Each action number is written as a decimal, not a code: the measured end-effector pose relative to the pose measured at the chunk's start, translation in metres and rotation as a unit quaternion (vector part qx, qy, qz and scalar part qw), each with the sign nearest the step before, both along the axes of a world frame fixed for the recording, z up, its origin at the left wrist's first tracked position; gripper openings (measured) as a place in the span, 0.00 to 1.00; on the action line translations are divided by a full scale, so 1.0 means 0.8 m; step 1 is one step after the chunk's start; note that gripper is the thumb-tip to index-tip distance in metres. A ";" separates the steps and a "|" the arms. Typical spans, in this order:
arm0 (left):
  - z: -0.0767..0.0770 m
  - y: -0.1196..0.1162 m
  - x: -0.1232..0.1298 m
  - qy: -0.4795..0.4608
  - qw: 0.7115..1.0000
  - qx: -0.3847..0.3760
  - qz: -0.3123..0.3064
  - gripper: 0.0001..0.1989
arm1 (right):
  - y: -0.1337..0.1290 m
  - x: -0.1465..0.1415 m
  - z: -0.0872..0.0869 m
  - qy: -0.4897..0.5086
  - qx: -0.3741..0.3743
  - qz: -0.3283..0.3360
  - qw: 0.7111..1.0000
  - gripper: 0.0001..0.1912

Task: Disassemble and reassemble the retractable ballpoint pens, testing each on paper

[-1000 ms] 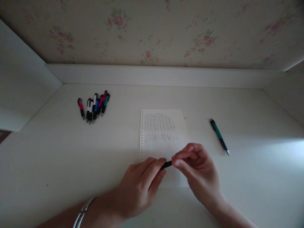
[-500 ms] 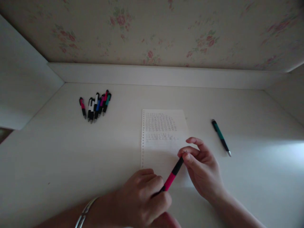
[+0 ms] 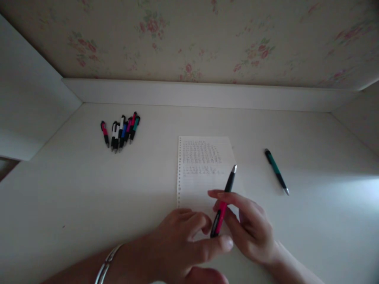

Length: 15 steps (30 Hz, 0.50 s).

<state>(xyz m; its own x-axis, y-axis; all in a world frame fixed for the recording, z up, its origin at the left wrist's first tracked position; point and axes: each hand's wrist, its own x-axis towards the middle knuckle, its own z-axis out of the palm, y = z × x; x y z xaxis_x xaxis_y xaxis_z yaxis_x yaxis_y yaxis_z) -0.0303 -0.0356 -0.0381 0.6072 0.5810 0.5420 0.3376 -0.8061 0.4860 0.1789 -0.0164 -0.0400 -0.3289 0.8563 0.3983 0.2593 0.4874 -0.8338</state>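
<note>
A pink pen (image 3: 221,213) with a black grip and clip and a silver tip is between the fingers of my right hand (image 3: 251,225), its tip pointing up and away. The pen's lower end sits beside my left hand (image 3: 186,244), whose fingers are apart; whether they touch the pen I cannot make out. Beneath both hands lies a sheet of lined paper (image 3: 192,189) with punched holes down its left edge and rows of handwriting on its upper half. My hands cover its lower part.
Right of the paper, a green pen (image 3: 276,170) lies on the white desk (image 3: 89,189). Several pens (image 3: 122,134) in white, blue, purple, pink and green are grouped at the back left, with another pink pen (image 3: 104,134) beside them. A white ledge (image 3: 207,94) borders the back.
My right hand has shifted its grip from the pen's tip to its middle, leaving the tip exposed and more upright. My left fingers have loosened from the pen's rear end and spread.
</note>
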 end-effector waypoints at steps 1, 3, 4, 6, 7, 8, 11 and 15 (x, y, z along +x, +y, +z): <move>0.001 0.001 0.000 0.001 1.000 -0.005 0.003 0.18 | 0.002 0.000 -0.004 0.033 -0.035 -0.049 0.998 0.23; 0.001 0.001 0.001 0.022 0.999 -0.030 0.008 0.13 | 0.009 -0.001 -0.011 0.130 -0.109 -0.127 0.977 0.18; 0.001 0.002 0.002 0.037 0.999 -0.037 0.011 0.10 | 0.014 -0.001 -0.012 0.185 -0.137 -0.142 0.963 0.15; -0.001 0.002 0.004 0.064 0.997 -0.037 0.020 0.06 | 0.025 0.001 -0.010 0.272 -0.163 -0.173 0.932 0.09; -0.003 0.003 0.005 0.078 0.996 -0.035 0.022 0.06 | 0.030 0.002 -0.007 0.301 -0.181 -0.189 0.917 0.06; -0.004 0.003 0.006 0.093 0.995 -0.032 0.024 0.06 | 0.036 0.004 -0.005 0.331 -0.194 -0.193 0.903 0.04; -0.010 0.004 0.009 0.137 0.990 -0.023 0.027 0.08 | 0.047 0.009 0.002 0.378 -0.219 -0.203 0.876 0.06; -0.013 0.004 0.012 0.162 0.986 -0.013 0.028 0.10 | 0.051 0.011 0.002 0.375 -0.234 -0.223 0.869 0.06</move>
